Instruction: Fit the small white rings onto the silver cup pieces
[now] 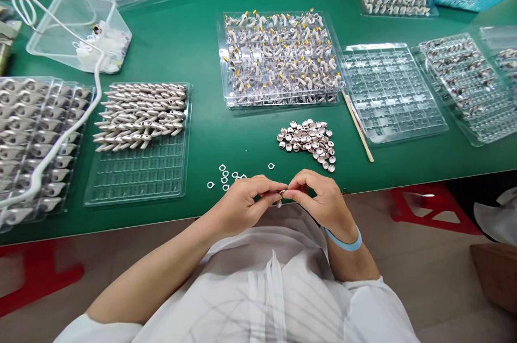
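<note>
My left hand (pixel 252 200) and my right hand (pixel 321 197) meet fingertip to fingertip at the table's front edge. Both are closed in a pinch on a small pale part (pixel 279 203) with a round, ring-like edge; the fingers cover most of it, so its exact kind is unclear. Just beyond my left hand, several thin white rings (pixel 225 180) lie loose on the green tabletop. One ring (pixel 271 166) lies apart from them, ahead of my fingertips. A pile of small round metallic caps (pixel 309 141) is spread beyond my right hand.
A clear tray (pixel 137 173) of slender metallic parts stands left, beside stacked trays (pixel 36 144) under a white cable (pixel 60 141). Ahead is a tray (pixel 283 57) of yellow-tipped curved parts. A wooden stick (pixel 358 126) lies by another clear tray (pixel 396 92). A plastic tub (pixel 81 33) sits back left.
</note>
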### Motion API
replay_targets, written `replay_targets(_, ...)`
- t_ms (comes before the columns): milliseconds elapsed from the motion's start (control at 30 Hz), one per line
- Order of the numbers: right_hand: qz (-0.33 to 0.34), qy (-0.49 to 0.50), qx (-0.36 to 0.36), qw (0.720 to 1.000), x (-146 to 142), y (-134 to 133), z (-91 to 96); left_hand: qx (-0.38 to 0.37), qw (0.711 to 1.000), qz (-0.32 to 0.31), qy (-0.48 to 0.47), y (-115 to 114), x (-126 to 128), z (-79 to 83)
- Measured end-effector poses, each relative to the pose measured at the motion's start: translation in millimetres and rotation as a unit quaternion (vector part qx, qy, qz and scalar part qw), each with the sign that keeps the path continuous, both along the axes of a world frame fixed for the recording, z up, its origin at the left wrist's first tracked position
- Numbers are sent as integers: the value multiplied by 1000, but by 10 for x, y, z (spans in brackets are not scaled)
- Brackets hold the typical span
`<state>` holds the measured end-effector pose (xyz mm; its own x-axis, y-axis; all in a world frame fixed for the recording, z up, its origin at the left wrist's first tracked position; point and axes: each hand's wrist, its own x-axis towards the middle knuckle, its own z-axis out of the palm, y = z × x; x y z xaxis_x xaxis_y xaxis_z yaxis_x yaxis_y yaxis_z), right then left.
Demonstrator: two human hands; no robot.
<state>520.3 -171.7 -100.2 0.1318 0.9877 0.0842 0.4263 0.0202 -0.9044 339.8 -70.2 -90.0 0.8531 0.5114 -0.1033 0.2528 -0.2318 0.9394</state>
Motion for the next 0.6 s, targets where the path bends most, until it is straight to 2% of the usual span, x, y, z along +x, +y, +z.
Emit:
replay_targets(100, 13, -24, 13, 1000, -7, -12, 1, 13, 1000, -11, -16, 1, -14, -17)
replay_targets(200, 11, -91, 37, 995, -58, -27, -8, 26, 999, -10, -15, 5, -15, -23)
replay_targets(300, 7, -131, 60, 990, -108, -33, -14, 5, 1000, 4, -4, 8, -3, -2)
replay_targets(467, 0, -88, 79, 993, -134, -22, -16, -87, 994, 72, 13, -33, 21, 16)
replay_targets(600, -29, -24, 61, 997, -173, -9, -22, -121, 985, 125, 0, -83, 37, -36)
